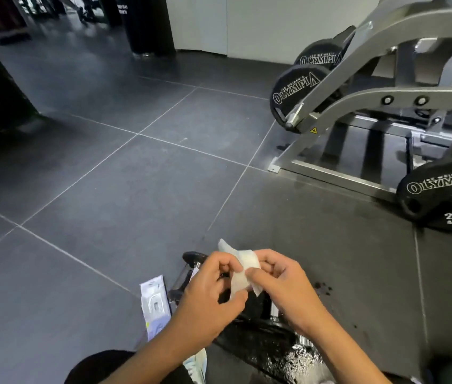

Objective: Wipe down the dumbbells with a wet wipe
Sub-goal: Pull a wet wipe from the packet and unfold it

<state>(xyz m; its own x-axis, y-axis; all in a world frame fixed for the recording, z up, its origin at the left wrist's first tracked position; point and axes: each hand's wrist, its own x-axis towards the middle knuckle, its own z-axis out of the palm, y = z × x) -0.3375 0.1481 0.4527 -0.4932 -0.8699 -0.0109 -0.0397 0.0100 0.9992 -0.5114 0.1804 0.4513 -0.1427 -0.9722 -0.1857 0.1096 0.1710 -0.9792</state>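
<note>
Both my hands hold a white wet wipe (243, 268) in front of me, low in the view. My left hand (208, 295) pinches its lower edge. My right hand (283, 286) pinches its right side. Beneath my hands, black dumbbells (188, 270) with chrome handles lie on the floor, mostly hidden by my hands and arms. A white wet wipe pack (154, 303) lies flat on the tiles just left of the dumbbells.
A silver plate-loaded gym machine (371, 112) with black Olympia weight plates (294, 90) stands at the right. Another plate (441, 198) sits near the right edge. Dark pillars (147, 26) rise at the back and left. Grey floor tiles (108, 176) spread ahead.
</note>
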